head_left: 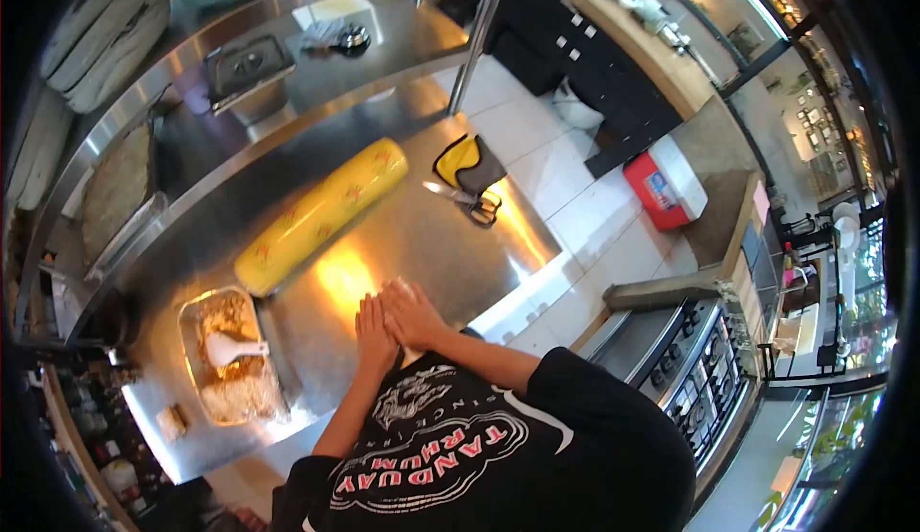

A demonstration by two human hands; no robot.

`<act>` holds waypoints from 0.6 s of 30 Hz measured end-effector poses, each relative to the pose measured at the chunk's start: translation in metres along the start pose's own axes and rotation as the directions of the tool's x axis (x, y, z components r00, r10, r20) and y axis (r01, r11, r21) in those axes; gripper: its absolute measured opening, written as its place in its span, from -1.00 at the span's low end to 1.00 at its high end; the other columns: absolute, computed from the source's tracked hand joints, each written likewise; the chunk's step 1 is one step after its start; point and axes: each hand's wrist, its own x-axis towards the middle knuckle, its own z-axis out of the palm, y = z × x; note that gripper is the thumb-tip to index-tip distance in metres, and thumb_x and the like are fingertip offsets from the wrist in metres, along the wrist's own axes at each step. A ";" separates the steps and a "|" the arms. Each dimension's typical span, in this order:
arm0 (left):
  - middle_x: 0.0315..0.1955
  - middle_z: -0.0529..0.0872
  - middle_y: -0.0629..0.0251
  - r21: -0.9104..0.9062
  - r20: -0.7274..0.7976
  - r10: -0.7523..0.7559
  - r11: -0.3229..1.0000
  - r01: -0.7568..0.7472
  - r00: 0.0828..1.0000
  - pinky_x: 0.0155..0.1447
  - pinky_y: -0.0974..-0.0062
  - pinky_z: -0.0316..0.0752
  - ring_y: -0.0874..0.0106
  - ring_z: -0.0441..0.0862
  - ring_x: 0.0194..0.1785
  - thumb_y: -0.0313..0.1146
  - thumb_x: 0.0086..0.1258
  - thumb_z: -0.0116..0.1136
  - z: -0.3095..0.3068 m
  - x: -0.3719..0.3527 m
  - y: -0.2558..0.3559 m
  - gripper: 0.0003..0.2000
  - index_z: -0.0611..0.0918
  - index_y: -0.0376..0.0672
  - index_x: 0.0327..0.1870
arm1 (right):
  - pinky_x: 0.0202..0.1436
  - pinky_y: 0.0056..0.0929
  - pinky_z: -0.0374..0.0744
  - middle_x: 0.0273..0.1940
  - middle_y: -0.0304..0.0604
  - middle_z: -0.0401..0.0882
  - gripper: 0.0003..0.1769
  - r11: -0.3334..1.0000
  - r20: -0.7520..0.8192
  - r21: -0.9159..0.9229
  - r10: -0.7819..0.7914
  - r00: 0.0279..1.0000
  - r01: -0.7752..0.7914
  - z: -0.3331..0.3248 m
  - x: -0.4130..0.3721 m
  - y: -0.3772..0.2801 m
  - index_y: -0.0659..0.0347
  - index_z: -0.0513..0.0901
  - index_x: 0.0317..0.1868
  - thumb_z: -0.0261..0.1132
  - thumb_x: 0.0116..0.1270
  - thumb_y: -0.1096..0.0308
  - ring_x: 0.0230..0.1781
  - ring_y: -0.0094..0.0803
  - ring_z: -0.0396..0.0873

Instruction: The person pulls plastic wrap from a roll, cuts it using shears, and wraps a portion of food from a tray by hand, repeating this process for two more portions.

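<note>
My left hand (375,334) and my right hand (414,314) are pressed together just in front of my shirt, over the near edge of the steel table (436,268). Their fingers lie close together, with the right hand partly covering the left. Whatever is between the palms is hidden. On the left stands a metal tray (186,342) with a brown crumbly mixture (227,313) and a paler heap (247,400). A white spoon (235,348) rests in it. Near the table corner lies a small pale-brown piece (172,422).
A long yellow plastic-covered roll (321,216) lies across the table. Scissors (470,201) sit beside a yellow-and-grey cloth-like item (470,163). Behind runs a steel shelf (393,38) with a lidded pan (251,67). A stove (685,359) and a red cooler (656,196) stand to the right.
</note>
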 end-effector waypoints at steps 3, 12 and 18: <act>0.45 0.05 -0.16 -0.123 -0.059 0.052 0.991 -0.059 0.997 0.53 0.06 -0.12 -0.06 -0.02 0.51 -0.18 0.55 -0.25 0.010 -0.001 -0.012 -0.46 0.16 -0.33 0.44 | 0.46 0.08 0.04 0.44 0.05 0.16 -0.36 0.998 0.075 0.066 -0.001 0.997 -0.004 -0.011 0.004 0.003 0.30 0.29 0.38 -0.05 0.39 0.10 0.49 -0.06 0.05; 0.31 0.20 -0.33 -0.301 -0.206 -0.395 0.896 0.326 0.896 0.40 0.07 0.13 -0.11 0.21 0.36 -0.21 0.44 0.00 0.024 -0.016 -0.005 -0.40 0.19 -0.47 0.35 | 0.31 0.09 0.21 0.34 0.14 0.26 -0.38 0.978 0.075 0.206 -0.013 0.997 -0.003 0.001 0.009 0.026 0.26 0.28 0.36 0.05 0.34 0.18 0.35 0.06 0.22; -0.26 0.71 -0.05 -0.547 0.006 -0.759 0.543 0.637 0.651 -0.14 0.31 0.57 0.23 0.69 -0.19 0.05 0.19 0.31 0.025 -0.004 -0.003 -0.31 0.50 -0.53 0.02 | 0.28 0.02 0.25 0.32 0.17 0.27 -0.37 0.981 0.100 0.183 -0.089 0.991 0.070 0.003 0.016 0.023 0.31 0.26 0.36 0.10 0.36 0.17 0.30 0.16 0.24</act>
